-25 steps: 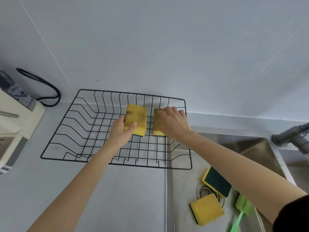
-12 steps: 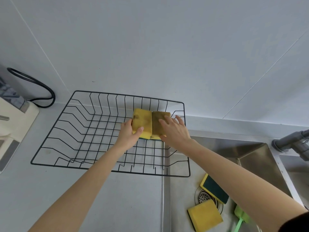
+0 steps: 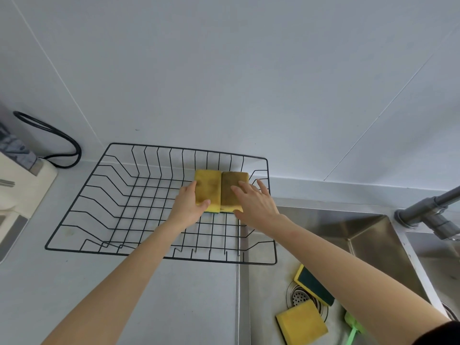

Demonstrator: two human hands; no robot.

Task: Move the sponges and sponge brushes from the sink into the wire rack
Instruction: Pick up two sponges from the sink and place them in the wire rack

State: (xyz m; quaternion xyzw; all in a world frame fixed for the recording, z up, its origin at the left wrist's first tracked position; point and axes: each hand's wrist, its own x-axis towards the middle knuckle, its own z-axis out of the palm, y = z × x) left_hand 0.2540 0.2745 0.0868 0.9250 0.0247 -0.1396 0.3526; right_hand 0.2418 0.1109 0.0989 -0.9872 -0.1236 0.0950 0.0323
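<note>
Two yellow sponges lie side by side in the back right corner of the black wire rack (image 3: pixel 74 247). My left hand (image 3: pixel 188 206) grips the left sponge (image 3: pixel 208 186) at its near left edge. My right hand (image 3: pixel 256 204) rests flat with spread fingers on the darker, stained right sponge (image 3: pixel 230 192). In the steel sink (image 3: pixel 368 235) lie another yellow sponge (image 3: pixel 301 322), a yellow sponge with its dark green side up (image 3: pixel 315 286), and a green sponge brush (image 3: pixel 353 328) partly hidden by my right arm.
A drain strainer (image 3: pixel 298 296) sits under the sink sponges. A grey faucet (image 3: pixel 430 212) reaches in from the right. A cream appliance (image 3: pixel 17 185) and a black cable (image 3: pixel 59 140) are at the left, by the wall. The rack overhangs the sink's left edge.
The two sponges were brought together and set down touching in the rack's back right corner. My right hand's fingers have spread open on top of its sponge.
</note>
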